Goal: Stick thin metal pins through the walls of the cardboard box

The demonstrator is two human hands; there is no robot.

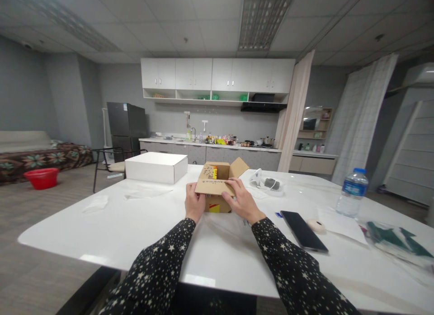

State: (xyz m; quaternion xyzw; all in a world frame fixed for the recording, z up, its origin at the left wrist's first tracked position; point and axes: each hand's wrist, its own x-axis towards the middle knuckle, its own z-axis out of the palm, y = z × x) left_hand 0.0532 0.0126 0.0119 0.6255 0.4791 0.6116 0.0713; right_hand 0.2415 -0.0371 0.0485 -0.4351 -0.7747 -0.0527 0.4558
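On the white counter point(101, 233), just ahead of the person, both hands are set on the near flap of a small cardboard box point(214, 187).
The left hand point(195, 205) grips the flap's left end and the box corner. The right hand point(242, 202) lies with fingers spread over the right end, thumb hidden, so I cannot tell whether it pinches. The box looks about half open: far flap raised, near flap held level. The contents are hard to make out beyond some red-and-yellow print, and the hands cover the lower corners.
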